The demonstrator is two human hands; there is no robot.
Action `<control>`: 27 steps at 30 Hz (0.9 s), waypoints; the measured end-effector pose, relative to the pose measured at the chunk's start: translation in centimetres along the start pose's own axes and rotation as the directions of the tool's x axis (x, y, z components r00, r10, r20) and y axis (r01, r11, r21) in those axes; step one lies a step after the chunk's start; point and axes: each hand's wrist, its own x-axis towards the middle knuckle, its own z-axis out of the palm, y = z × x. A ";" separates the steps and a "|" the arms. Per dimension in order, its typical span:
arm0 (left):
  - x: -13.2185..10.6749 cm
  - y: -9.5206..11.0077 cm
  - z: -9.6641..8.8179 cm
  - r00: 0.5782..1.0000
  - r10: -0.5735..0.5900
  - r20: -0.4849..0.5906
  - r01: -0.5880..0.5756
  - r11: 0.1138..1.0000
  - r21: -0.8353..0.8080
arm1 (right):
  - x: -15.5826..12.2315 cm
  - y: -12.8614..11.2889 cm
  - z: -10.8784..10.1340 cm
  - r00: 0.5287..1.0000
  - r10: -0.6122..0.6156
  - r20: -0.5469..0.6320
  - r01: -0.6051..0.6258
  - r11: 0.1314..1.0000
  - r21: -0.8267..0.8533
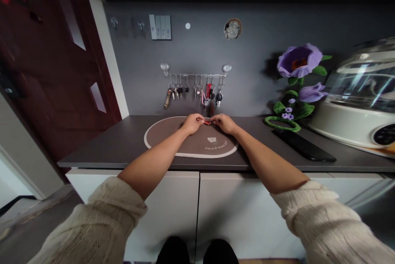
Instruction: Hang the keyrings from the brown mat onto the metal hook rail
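Over the back part of an oval brown mat (166,140) with a pale rim, both hands meet at a small red item (207,123), possibly a key fob or tag. My left hand (194,123) is closed, pinching its left end between thumb and fingers. From the other side, my right hand (224,123) pinches at its right end, where a thin dark or metallic piece shows; its kind is too small to tell. Just behind the hands, several bunches of keys (177,91) hang on a clear hook rail (196,75) fixed to the wall. A red key holder (209,90) hangs among them.
On the right of the dark countertop (101,140) lie a black phone (304,144) and a purple fabric flower (300,62) with a green base. Beyond them stands a white appliance with a clear lid (354,120). A dark red door (58,50) is at left; white cabinets (166,210) are below.
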 end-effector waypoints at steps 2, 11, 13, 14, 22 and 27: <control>0.0 0.1 0.0 1.000 -0.004 0.004 0.004 1.000 0.010 | 0.0 0.0 0.0 1.000 0.018 0.004 -0.018 1.000 -0.011; -0.1 0.3 -0.1 1.000 -0.005 0.001 0.005 1.000 0.029 | 0.0 -0.1 -0.3 0.994 0.103 -0.021 -0.102 0.994 0.045; -0.1 0.2 -0.1 1.000 0.006 0.002 -0.006 0.999 0.037 | -0.1 -0.1 -0.3 0.995 0.099 -0.030 -0.097 0.993 0.067; -0.1 0.2 -0.1 1.000 0.014 0.002 -0.014 0.999 0.043 | -0.1 -0.1 -0.3 0.995 0.095 -0.032 -0.092 0.993 0.074; -0.2 0.8 -0.2 0.997 0.074 0.001 -0.074 0.993 0.087 | 0.1 0.1 -0.1 0.989 0.141 -0.051 -0.127 0.970 0.209; -0.2 0.8 -0.2 0.995 0.095 -0.008 -0.094 0.992 0.084 | 0.1 -0.4 -0.2 0.981 0.189 -0.036 -0.166 0.926 0.340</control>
